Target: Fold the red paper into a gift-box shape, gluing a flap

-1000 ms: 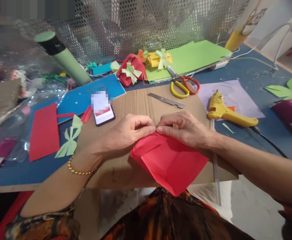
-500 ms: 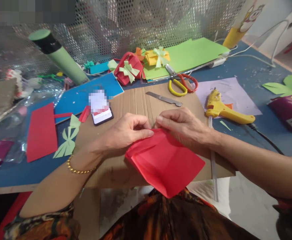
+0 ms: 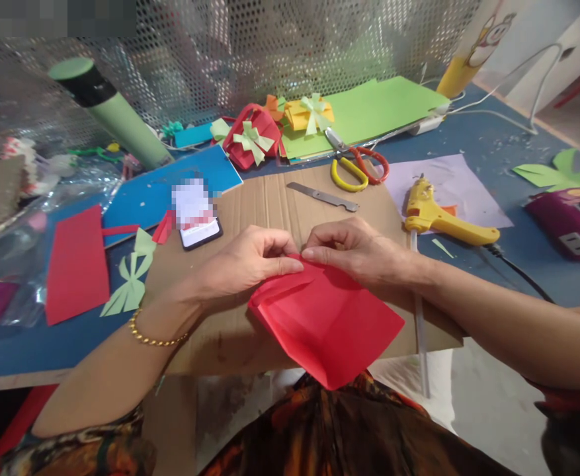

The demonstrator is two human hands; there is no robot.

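Observation:
A folded piece of red paper (image 3: pixel 336 317) is held over the cardboard sheet (image 3: pixel 220 344), its pointed flap hanging toward my body. My left hand (image 3: pixel 254 258) pinches the far edge of the paper between thumb and curled fingers. Close beside it, my right hand (image 3: pixel 349 248) grips the same edge, thumb on top. The two thumbs nearly meet at the fold; the fingertips beneath are partly hidden. Beyond my hands a metal blade (image 3: pixel 323 196) lies on the cardboard, with scissors (image 3: pixel 356 168) having one yellow and one red handle behind it.
At right, a yellow glue gun (image 3: pixel 433 215) with a clear glue stick rests on lilac paper (image 3: pixel 483 192). To the left are a phone (image 3: pixel 200 235), a red paper strip (image 3: pixel 77 264) and a pale green paper bow (image 3: pixel 128 277). Small paper bags (image 3: pixel 252 135) and green sheets (image 3: pixel 369 109) lie behind.
My right thumb has slid slightly left and nearer along the paper's folded edge, closer to my left thumb. The whole view has shifted a little; both hands keep holding the red paper.

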